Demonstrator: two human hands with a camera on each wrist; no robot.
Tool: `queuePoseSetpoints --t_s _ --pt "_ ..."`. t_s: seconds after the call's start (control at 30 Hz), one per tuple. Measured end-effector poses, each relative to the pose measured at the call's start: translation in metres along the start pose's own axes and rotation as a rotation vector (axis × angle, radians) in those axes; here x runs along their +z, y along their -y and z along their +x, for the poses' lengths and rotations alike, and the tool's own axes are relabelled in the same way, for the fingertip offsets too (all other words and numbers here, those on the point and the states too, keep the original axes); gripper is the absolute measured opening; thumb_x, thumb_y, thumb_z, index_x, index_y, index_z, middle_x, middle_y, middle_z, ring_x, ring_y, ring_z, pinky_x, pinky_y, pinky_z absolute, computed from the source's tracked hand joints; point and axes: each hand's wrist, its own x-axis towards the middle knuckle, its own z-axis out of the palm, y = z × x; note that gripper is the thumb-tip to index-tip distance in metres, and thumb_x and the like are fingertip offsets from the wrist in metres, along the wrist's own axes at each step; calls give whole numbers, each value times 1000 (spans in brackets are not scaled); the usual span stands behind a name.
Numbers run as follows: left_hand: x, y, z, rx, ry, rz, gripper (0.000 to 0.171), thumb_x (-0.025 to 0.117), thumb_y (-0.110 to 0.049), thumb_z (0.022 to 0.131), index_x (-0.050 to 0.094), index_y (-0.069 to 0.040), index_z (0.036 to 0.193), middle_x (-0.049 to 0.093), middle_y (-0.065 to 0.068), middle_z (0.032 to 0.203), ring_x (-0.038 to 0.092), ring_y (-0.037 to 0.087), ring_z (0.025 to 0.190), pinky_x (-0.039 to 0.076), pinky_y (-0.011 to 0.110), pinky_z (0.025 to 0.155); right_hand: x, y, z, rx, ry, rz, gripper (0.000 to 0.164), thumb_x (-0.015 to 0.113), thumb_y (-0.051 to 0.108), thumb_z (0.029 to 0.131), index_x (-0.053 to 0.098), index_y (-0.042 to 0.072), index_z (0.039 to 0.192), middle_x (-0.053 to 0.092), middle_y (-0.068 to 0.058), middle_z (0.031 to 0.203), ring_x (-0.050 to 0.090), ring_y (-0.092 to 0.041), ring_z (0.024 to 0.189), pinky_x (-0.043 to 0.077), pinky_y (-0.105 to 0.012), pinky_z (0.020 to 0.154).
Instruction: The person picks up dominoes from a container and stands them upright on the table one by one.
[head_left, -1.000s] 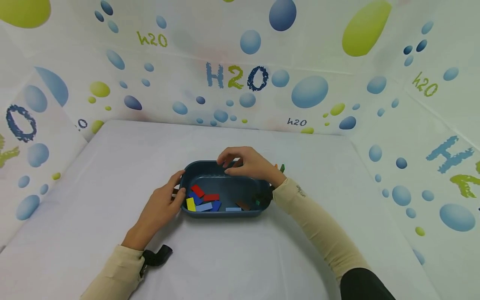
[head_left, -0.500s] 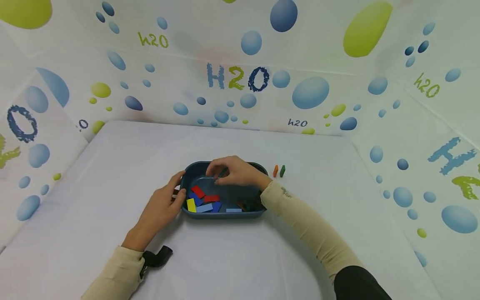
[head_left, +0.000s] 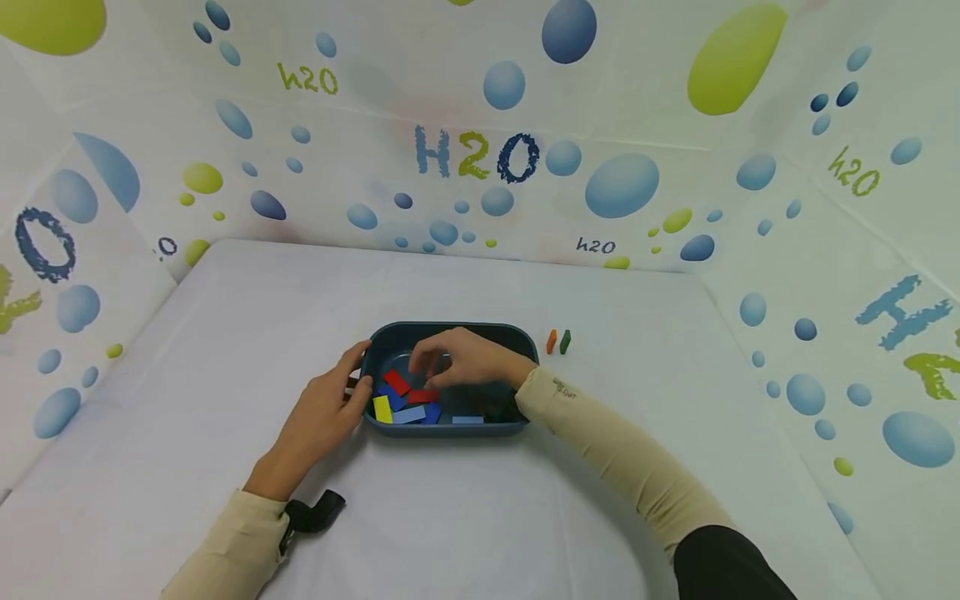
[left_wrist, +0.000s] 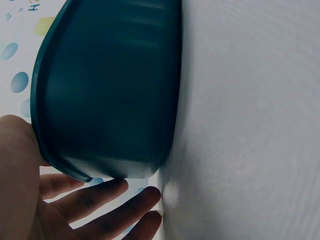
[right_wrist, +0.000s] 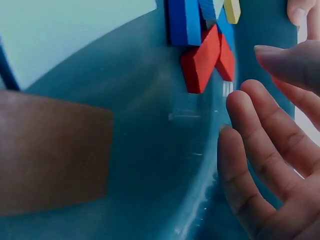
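Note:
A dark blue tub (head_left: 450, 430) stands on the white-covered table. My left hand (head_left: 318, 412) rests against its left end; the left wrist view has its straight, spread fingers (left_wrist: 90, 200) by the outer wall, the thumb partly hidden. Over the tub's inside, my right hand (head_left: 468, 360) reaches down with thumb and fingers apart and nothing between them. Just left of those fingertips lie two red blocks (right_wrist: 200, 62). Beside them are a yellow block (head_left: 382, 409), a light blue block (head_left: 408, 415) and dark blue blocks (head_left: 432, 413). A brown block (right_wrist: 55, 155) fills the right wrist view's left side.
Beyond the tub's right end, an orange block (head_left: 551, 342) and a green block (head_left: 566, 342) stand on the table (head_left: 637, 333). Another light blue block (head_left: 468, 420) lies along the tub's near wall. A patterned curtain (head_left: 480, 108) surrounds the table.
My right hand has moved left and lower into the tub, towards the red blocks. The orange and green blocks outside have come fully into sight. My left hand stays on the tub.

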Motion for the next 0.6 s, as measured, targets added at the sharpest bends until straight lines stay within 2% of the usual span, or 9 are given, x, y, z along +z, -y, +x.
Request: queuePoseSetpoints --t_s 0.27,0.6 --pt "-2 1 1 -4 0 1 57 51 -17 108 35 -6 161 58 32 144 73 43 109 58 58 92 5 -1 5 45 47 -60 26 77 12 94 70 14 120 74 1 117 68 -7 98 55 -21 88" --pt "0 0 1 -1 4 -4 57 52 -16 107 35 -5 160 57 32 146 73 43 110 59 58 91 11 -4 12 72 87 -78 26 80 14 92 70 16 116 74 3 113 66 -6 95 54 -19 86"
